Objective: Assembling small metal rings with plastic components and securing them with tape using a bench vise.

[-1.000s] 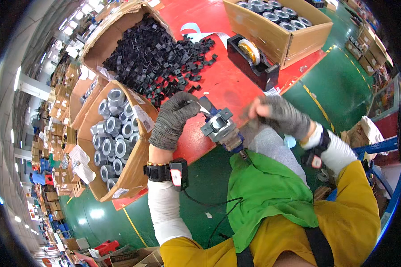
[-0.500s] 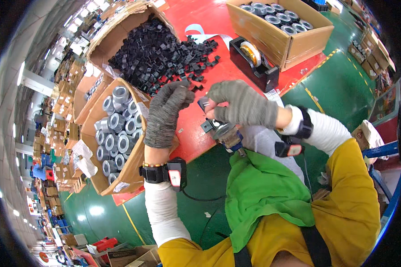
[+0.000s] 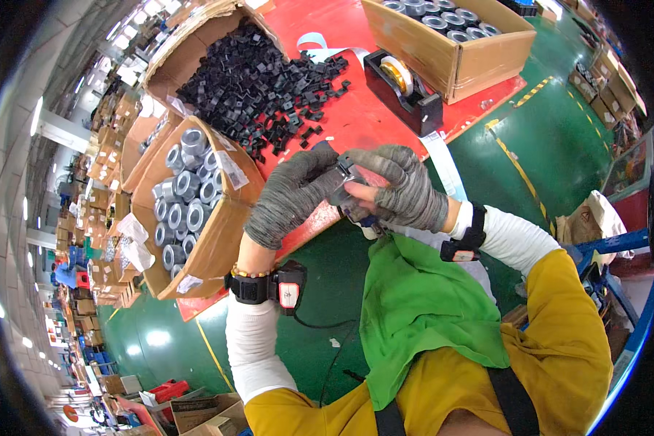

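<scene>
My left hand [image 3: 292,190], in a grey fingertip-less glove, reaches in from the left with its fingers bent against a grey metal part [image 3: 339,192]. From the other side my right hand [image 3: 407,190], gloved alike, closes around the same part, thumb and fingers pressing near its top. A small black clip [image 3: 346,167] shows between the two hands. Fingers cover much of the part, and its lower end sits just above the green apron [image 3: 421,305]. A heap of black clips [image 3: 269,94] spills from a carton beyond my left hand.
A carton of grey metal rings [image 3: 185,196] stands left of my left hand. Another open carton [image 3: 479,62] of rings is at the far right of the red table [image 3: 327,29]. A black tape dispenser [image 3: 407,94] stands before it, with a pale strip [image 3: 445,163] nearby.
Both hands have come together on the metal part. My left hand has moved right and down onto it, and my right hand has lowered around it.
</scene>
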